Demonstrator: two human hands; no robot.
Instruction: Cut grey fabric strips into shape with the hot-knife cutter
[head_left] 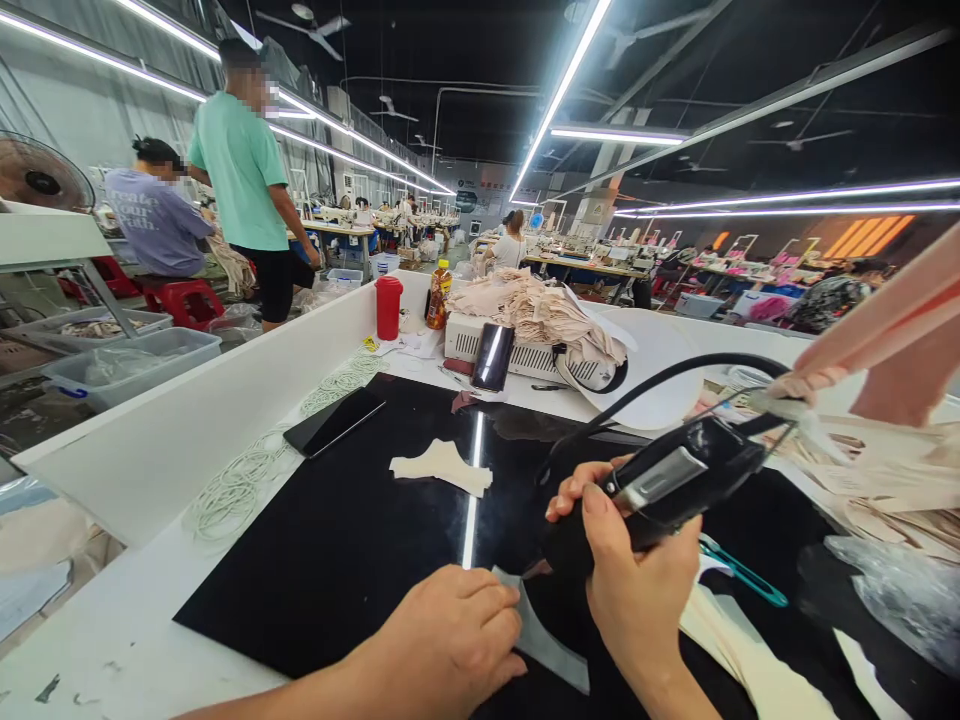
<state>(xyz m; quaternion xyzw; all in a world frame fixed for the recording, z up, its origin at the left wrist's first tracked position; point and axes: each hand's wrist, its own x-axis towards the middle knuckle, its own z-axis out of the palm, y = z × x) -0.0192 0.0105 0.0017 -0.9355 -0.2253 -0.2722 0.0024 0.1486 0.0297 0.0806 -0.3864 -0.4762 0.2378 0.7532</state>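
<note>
My left hand (461, 640) is closed, its fingertips pinching the upper end of a thin, translucent pale strip (551, 640) on the glossy black board (337, 540). My right hand (645, 580) wraps around a black handheld power tool (675, 475) with a metal plate on its side and a thick cable. The tool is tilted just right of the strip; its working end is dark against the board, and I cannot tell whether it touches. Farther up the board lies a cream fabric piece (441, 466). More cream fabric (750, 650) lies beneath and right of my right hand.
A teal-handled tool (750, 575) and clear plastic (900, 590) lie at right. At the back, a white box (480, 345) carries heaped beige fabric (532, 305). Black phone-like slabs, pale green cord (240, 490) and a red cup (388, 308) stand near the white side wall (225, 390).
</note>
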